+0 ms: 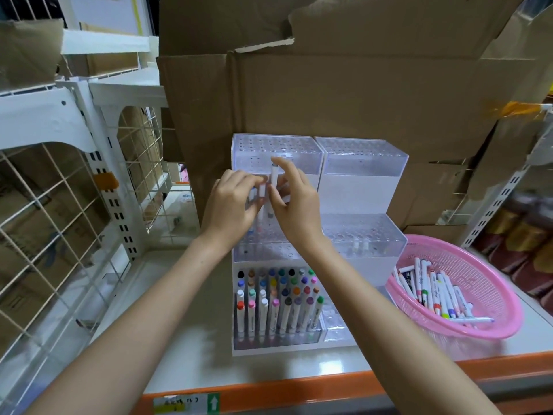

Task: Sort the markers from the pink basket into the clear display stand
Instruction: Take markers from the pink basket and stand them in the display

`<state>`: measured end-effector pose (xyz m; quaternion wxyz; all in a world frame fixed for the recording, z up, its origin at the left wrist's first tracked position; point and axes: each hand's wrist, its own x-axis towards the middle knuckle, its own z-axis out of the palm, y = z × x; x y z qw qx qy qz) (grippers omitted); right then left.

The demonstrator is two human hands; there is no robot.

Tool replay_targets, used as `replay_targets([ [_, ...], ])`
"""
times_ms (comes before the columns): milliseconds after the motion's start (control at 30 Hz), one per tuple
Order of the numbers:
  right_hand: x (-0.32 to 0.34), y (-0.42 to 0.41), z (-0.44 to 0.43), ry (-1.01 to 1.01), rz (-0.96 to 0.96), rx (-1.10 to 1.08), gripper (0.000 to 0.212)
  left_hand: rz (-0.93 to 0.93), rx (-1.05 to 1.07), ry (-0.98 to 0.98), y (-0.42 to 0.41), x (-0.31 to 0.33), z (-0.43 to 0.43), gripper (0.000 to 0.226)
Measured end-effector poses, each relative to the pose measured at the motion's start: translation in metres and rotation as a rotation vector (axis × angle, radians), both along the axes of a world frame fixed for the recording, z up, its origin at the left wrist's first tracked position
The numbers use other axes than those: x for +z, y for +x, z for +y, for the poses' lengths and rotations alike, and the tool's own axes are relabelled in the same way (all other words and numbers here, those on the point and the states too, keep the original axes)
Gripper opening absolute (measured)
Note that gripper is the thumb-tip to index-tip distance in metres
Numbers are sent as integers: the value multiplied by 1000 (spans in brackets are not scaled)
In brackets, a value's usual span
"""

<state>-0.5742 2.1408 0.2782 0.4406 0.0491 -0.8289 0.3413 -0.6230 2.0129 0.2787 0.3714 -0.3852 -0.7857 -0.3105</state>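
The clear display stand (363, 163) rises in three steps at the middle of the shelf. Its lowest step holds several upright markers with coloured caps (276, 298). My left hand (230, 205) grips a small bundle of white markers (262, 190) over the middle step. My right hand (294, 205) pinches one upright white marker (273, 175) right beside that bundle. Both hands are close together in front of the stand's top step. The pink basket (490, 283) sits to the right with several loose markers (434, 292) lying in it.
Brown cardboard boxes (344, 91) stand directly behind the stand. A white wire-grid rack (59, 205) fills the left side. The shelf's orange front edge (269, 390) runs along the bottom. Another metal shelf upright (496, 205) stands at the right.
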Motion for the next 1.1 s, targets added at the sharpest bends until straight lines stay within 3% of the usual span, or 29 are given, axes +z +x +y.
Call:
replay_targets([
  [433,1,-1,-1,36,3,-26,41,50,87,-96,8,-3,-1,29],
  [733,2,1,-2,42,4,-11,43,45,109,-117,11,-5,-7,46],
  [1100,-6,7,0,120,-141,22,42,100,179,-156,15,-6,-10,44],
])
